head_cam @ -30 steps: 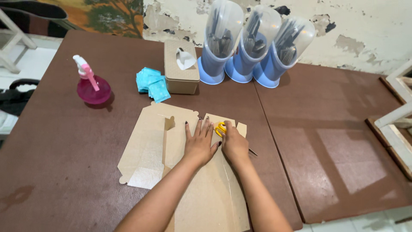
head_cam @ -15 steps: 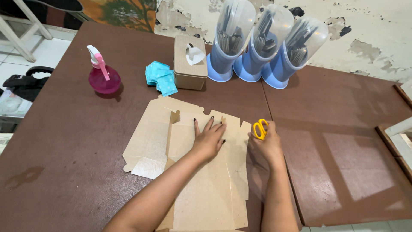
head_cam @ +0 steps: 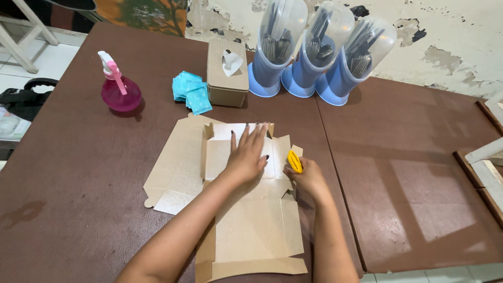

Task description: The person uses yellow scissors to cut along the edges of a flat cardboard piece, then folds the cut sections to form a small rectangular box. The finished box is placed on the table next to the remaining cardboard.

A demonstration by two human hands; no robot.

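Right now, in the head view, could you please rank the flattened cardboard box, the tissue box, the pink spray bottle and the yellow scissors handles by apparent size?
1. flattened cardboard box
2. tissue box
3. pink spray bottle, close to the tissue box, so unsure
4. yellow scissors handles, partly hidden in the right hand

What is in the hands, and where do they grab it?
The right hand holds yellow-handled scissors by the handle loops; the blades are hidden. The left hand grips nothing: it lies flat, fingers spread, on the flattened cardboard box.

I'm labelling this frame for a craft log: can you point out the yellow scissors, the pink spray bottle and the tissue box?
yellow scissors (head_cam: 294, 161), head view, on the yellow handle loops in the right hand.
pink spray bottle (head_cam: 121, 96), head view, on its round pink body.
tissue box (head_cam: 227, 83), head view, on its tan top.
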